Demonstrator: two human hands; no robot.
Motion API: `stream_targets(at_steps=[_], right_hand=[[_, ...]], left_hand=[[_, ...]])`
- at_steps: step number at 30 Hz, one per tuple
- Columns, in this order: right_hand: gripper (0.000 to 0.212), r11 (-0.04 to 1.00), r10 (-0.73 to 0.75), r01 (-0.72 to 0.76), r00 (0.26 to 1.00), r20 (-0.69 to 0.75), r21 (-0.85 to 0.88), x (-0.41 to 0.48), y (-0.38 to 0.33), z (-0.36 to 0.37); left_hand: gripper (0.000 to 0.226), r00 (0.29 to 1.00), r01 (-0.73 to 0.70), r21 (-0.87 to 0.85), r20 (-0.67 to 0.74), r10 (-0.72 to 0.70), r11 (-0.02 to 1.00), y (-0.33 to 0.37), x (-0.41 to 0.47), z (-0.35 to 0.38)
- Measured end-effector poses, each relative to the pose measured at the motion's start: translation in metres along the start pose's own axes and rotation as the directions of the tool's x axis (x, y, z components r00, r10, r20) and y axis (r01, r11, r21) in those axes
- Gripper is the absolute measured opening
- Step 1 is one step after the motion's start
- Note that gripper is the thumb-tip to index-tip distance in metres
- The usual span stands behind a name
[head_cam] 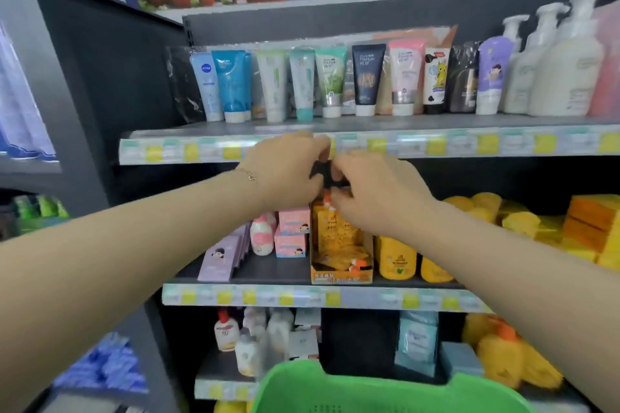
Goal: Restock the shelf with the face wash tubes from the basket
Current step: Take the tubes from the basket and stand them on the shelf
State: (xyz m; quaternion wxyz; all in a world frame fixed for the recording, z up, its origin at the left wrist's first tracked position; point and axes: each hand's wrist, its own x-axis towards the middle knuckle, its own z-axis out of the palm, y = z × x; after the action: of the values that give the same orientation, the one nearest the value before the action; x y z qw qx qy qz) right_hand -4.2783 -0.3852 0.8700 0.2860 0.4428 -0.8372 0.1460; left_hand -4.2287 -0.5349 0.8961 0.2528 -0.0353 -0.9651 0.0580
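Left hand (288, 168) and right hand (375, 191) both pinch a dark item (328, 174) (too blurred to name) between their fingertips.

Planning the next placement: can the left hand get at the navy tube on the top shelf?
Probably yes: the left hand is by the shelf front, nothing stands before the navy tube, though it pinches a dark item.
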Motion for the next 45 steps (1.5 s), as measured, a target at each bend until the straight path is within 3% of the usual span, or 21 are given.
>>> stream_targets(at_steps=[7,15,25,28,31,34,37,40,45], right_hand=[[0.030,0.998,0.019,-0.011,0.993,0.114,-0.068,-0.102,0.000,0.046],[0.027,0.994,0.101,-0.082,0.939,0.329,-0.072,-0.184,0.007,0.092],[0.032,0.975,0.213,-0.214,0.808,0.549,-0.063,-0.259,0.018,0.148],[0.028,0.972,0.214,-0.224,0.731,0.648,-0.067,-0.280,0.021,0.162],[0.026,0.973,0.207,-0.213,0.628,0.750,-0.089,-0.295,0.025,0.177],[0.026,0.974,0.181,-0.206,0.452,0.873,-0.095,-0.307,0.023,0.189],[0.026,0.978,0.155,-0.173,0.225,0.962,-0.117,-0.317,0.018,0.198],[0.032,0.972,0.220,-0.095,0.036,0.975,-0.216,-0.324,0.023,0.203],[0.040,0.968,0.217,-0.087,-0.163,0.962,-0.234,-0.334,0.029,0.205]], left_hand=[[0.027,0.987,-0.131,0.048,0.099,0.126,0.990,0.055,-0.074,0.063],[0.031,0.968,-0.018,-0.151,0.246,0.055,0.988,0.107,-0.131,0.149],[0.035,0.887,0.135,-0.245,0.461,-0.007,0.960,0.142,-0.172,0.235],[0.034,0.843,0.178,-0.250,0.538,-0.016,0.952,0.143,-0.187,0.259],[0.032,0.748,0.255,-0.238,0.663,-0.035,0.937,0.144,-0.206,0.284],[0.034,0.628,0.295,-0.216,0.778,-0.018,0.931,0.143,-0.221,0.302],[0.042,0.540,0.278,-0.228,0.841,0.044,0.933,0.138,-0.228,0.312],[0.047,0.500,0.233,-0.269,0.857,0.122,0.935,0.134,-0.232,0.317],[0.048,0.496,0.162,-0.340,0.840,0.222,0.926,0.140,-0.228,0.319]])
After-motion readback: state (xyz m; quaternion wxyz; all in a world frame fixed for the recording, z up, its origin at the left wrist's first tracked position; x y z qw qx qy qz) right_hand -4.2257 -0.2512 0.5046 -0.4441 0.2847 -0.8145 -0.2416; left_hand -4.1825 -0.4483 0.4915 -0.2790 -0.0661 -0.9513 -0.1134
